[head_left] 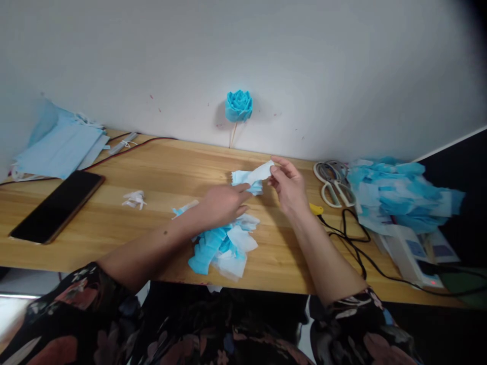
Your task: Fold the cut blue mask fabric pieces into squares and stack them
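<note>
My right hand pinches the end of a white fabric strip between thumb and fingers, lifting it off the wood. Beneath the strip lies a light-blue pleated mask piece with a jagged left edge. The fingers of my left hand stretch out over this piece, their tips touching it, with the thumb apart. Below my left hand is a loose heap of blue and white fabric scraps, partly covered by the hand and wrist.
A blue fabric flower on a stick leans against the wall. Masks, a phone and white scraps lie left. Right are scissors, a yellow-handled tool, black cables, a blue scrap pile and a white device.
</note>
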The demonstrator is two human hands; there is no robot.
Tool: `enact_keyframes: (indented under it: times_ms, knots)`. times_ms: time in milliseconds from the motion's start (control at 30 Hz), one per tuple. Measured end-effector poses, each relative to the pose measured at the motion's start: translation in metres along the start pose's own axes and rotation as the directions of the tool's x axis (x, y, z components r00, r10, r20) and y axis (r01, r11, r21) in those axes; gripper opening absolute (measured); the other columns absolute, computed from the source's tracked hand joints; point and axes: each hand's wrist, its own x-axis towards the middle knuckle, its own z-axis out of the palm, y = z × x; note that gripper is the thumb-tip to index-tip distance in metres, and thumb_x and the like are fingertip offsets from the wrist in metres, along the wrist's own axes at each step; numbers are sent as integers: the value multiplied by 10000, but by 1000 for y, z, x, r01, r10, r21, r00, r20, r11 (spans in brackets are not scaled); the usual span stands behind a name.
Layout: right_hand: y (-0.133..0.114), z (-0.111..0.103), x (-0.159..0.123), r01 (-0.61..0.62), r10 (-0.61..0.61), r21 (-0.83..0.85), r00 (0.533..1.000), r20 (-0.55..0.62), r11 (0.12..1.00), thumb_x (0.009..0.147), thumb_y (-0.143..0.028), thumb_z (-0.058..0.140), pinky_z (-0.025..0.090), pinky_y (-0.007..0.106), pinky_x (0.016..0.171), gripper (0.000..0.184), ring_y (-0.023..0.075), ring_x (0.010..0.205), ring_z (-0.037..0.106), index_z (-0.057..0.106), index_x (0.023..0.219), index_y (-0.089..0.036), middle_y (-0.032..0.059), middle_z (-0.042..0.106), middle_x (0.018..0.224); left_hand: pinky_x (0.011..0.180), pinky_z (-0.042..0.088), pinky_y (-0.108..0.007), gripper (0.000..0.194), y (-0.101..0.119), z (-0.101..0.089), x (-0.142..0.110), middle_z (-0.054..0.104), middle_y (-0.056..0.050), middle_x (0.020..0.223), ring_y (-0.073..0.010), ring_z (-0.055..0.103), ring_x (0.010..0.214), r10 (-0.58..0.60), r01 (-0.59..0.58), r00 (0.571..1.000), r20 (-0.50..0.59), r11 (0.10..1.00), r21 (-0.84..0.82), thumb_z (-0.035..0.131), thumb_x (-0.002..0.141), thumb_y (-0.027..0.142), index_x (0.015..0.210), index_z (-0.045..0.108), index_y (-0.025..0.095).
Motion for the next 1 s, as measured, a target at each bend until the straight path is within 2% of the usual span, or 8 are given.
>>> enact_keyframes:
  times_ms: [167,333,500,700,867,1000]
  knots:
    - [-4,5,-2,-14,15,82,1000,-9,997,731,-325,736,503,250,622,212,118,718,592,750,928,-248,-10,693,847,750,519,-321,286,5,-3,-3,597,-123,1466,-256,719,1010,31,-37,992,124,998,46,559,988,340,1187,672,168]
    - [0,8,-5,11,-13,115,1000,16,993,719,-359,765,542,278,679,253,136,768,626,770,956,-268,0,722,887,734,514,-328,275,4,-1,-3,586,-135,1470,-254,723,976,18,-25,991,130,998,50,565,989,339,1166,677,161]
    - [2,9,-9,-62,61,7,992,106,998,708,-381,769,552,299,696,282,140,752,646,797,951,-241,18,758,899,736,515,-335,279,4,0,-4,562,-133,1496,-247,715,976,34,-39,994,106,998,40,562,982,322,1174,673,154]
    - [-5,6,-9,-143,162,-127,973,162,982,686,-347,738,529,273,602,273,142,673,650,819,893,-188,32,752,727,723,499,-325,302,2,1,-5,601,-126,1443,-254,702,1000,20,-23,993,116,999,22,552,986,320,1219,662,163]
    - [-8,-1,-8,-115,164,-288,975,153,951,714,-307,657,425,233,461,333,83,457,502,828,961,-165,4,707,614,710,486,-321,306,1,2,-4,641,-132,1356,-259,698,990,21,-24,993,114,999,26,551,986,332,1217,659,163]
    - [-7,-6,-7,-54,160,-448,966,203,893,763,-284,592,381,243,442,367,81,407,449,831,1022,-184,-8,693,591,704,482,-311,295,1,0,-4,662,-126,1302,-250,693,977,15,-20,992,128,999,42,541,987,322,1204,661,162]
